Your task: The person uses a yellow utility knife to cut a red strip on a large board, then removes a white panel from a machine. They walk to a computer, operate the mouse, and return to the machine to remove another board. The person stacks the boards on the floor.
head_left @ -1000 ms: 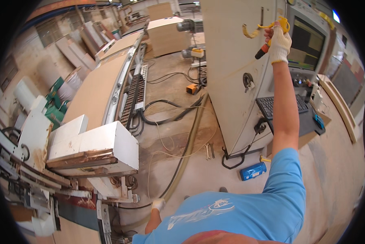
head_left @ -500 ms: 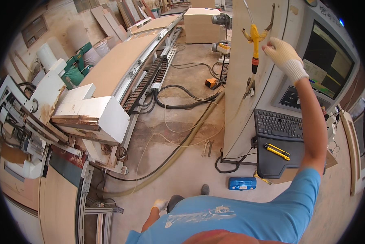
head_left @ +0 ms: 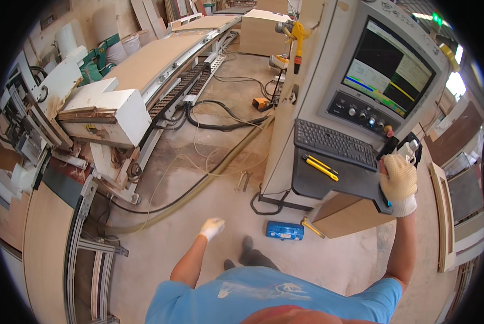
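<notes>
My right hand (head_left: 399,178), in a cream knit glove, is curled at the right end of the black keyboard shelf (head_left: 355,190). Its fingers point down and are partly hidden, so what they hold cannot be made out; a bit of blue shows just below them. A black keyboard (head_left: 336,144) lies on the shelf, with a yellow utility knife (head_left: 322,168) in front of it. Above stands a grey control cabinet with a lit screen (head_left: 388,65) and a row of knobs (head_left: 362,114). My left hand (head_left: 213,228), gloved too, hangs over the floor with fingers curled, apparently around nothing.
A yellow air gun (head_left: 298,40) hangs on the cabinet's side. On the floor lie a blue toolbox (head_left: 285,230), a yellow-handled tool (head_left: 313,227), two wrenches (head_left: 244,181) and hoses (head_left: 236,162). A long machine bed with a board (head_left: 166,56) stretches away at left.
My right hand has moved from beside the air gun down to the shelf's right end. My left hand has come forward from beside my body. The view has turned right.
</notes>
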Demonstrator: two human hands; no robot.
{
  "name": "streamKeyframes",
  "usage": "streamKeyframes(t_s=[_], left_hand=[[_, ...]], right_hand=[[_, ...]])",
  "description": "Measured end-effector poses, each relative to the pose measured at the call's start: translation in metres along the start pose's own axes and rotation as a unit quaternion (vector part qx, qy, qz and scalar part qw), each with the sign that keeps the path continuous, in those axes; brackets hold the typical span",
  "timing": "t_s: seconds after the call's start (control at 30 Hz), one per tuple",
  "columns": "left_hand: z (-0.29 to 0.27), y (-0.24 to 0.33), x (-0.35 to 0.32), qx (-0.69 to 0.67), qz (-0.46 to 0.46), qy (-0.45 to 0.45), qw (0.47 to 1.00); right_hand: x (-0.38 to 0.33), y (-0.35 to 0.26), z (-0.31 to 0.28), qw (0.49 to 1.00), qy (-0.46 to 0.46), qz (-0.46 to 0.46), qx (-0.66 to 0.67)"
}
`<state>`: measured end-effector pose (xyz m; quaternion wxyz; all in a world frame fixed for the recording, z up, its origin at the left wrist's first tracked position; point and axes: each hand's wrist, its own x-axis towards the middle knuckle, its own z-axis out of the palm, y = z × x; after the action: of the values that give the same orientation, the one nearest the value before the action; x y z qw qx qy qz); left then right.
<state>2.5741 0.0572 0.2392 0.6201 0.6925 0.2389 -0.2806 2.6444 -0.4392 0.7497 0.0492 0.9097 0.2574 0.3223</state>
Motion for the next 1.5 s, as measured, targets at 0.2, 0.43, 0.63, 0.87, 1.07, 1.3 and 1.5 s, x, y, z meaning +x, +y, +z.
streamKeyframes(t_s=[0.2, 0.43, 0.63, 0.87, 1.07, 1.3, 1.5], left_hand=[[0.104, 0.142, -0.079, -0.055, 0.275, 0.009, 0.960], [0.235, 0.232, -0.148, 0.302, 0.686, 0.282, 0.599], [0.322, 0.242, -0.123, 0.439, 0.580, 0.341, 0.596], [0.334, 0.238, -0.100, 0.465, 0.575, 0.406, 0.537], [0.340, 0.229, -0.084, 0.437, 0.588, 0.469, 0.494], [0.337, 0.224, -0.072, 0.425, 0.587, 0.481, 0.493], [0.339, 0.223, -0.082, 0.408, 0.583, 0.469, 0.522]], right_hand=[[-0.115, 0.120, 0.004, 0.984, 0.012, 0.178, -0.005], [-0.291, 0.260, 0.125, 0.896, 0.162, 0.378, 0.166], [-0.351, 0.278, 0.200, 0.793, 0.112, 0.520, 0.297], [-0.330, 0.246, 0.202, 0.844, 0.077, 0.430, 0.310], [-0.302, 0.213, 0.189, 0.891, 0.043, 0.362, 0.270], [-0.291, 0.208, 0.185, 0.913, 0.006, 0.345, 0.220], [-0.283, 0.195, 0.170, 0.894, 0.049, 0.394, 0.207]])
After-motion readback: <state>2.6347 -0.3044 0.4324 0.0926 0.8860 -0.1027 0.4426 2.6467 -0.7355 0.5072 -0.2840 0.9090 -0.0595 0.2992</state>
